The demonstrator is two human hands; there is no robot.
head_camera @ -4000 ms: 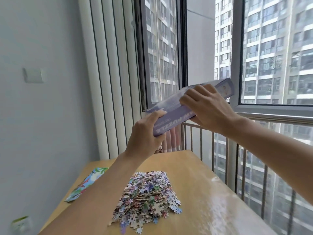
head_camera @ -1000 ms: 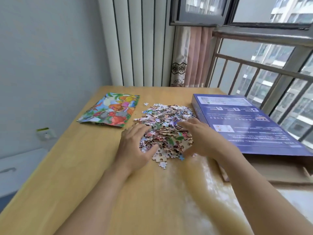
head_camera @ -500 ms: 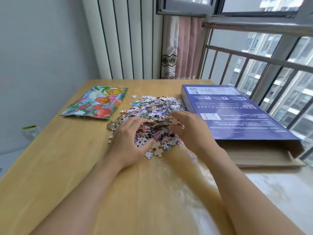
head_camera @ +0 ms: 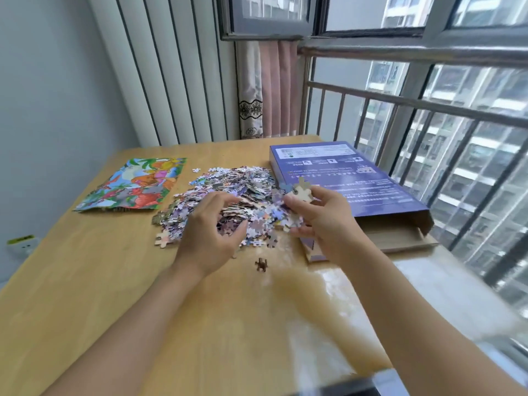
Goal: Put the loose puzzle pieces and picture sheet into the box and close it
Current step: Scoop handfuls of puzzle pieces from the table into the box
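Wooden table (head_camera: 85, 281): left hand (head_camera: 208, 235) claws the central pile (head_camera: 228, 192); right hand (head_camera: 323, 224) holds pieces (head_camera: 300, 190) beside the right-edge box (head_camera: 357, 178).

Two bare forearms in view, no sleeves. Left hand (head_camera: 210, 232) and right hand (head_camera: 325, 221): no rings, watch or gloves. Nails short, unpainted where visible.
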